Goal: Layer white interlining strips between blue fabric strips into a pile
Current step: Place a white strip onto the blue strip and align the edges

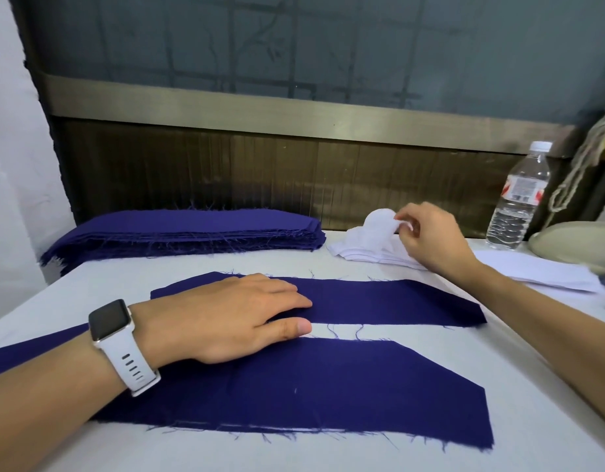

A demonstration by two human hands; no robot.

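Two blue fabric strips lie flat on the white table: a far one (389, 303) and a nearer, wider one (311, 386). My left hand (226, 315) rests flat with straight fingers on the far strip's left part, thumb at the gap between the strips. At the back right, my right hand (430, 236) pinches the end of a white interlining strip (379, 223) and lifts it off the stack of white interlining (362, 250). A thick pile of blue strips (192, 233) sits at the back left.
A clear water bottle (519, 199) stands at the back right beside a beige rounded object (573, 240) and hanging cord (580, 165). White sheets (539, 274) lie to the right. A dark wood panel (294, 172) backs the table (532, 386).
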